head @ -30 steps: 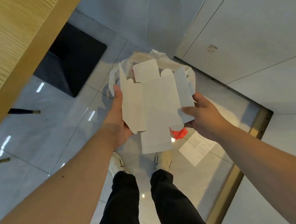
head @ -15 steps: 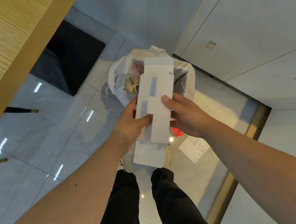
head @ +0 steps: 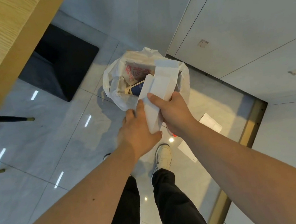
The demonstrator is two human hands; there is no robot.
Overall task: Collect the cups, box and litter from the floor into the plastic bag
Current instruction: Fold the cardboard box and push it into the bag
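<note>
Folded narrower than before, white box (head: 160, 85) is gripped by fingers (head: 152, 97) of left hand (head: 138, 130) and right hand (head: 174, 114).

Bright, even light filled the frame. Glare streaks dotted the floor (head: 23, 132); the left hand (head: 138, 130) blurred slightly.

I see both hands on the folded white box (head: 161, 89), held just above the open plastic bag (head: 110, 79) on the tiled floor. The right hand (head: 175, 113) wraps its middle, thumb across the front; the left hand (head: 138, 132) pinches its lower end. A dark blue cup (head: 136, 89) lies inside the bag. A white paper sheet (head: 211, 122) lies near a pale shoe (head: 163, 156).
</note>
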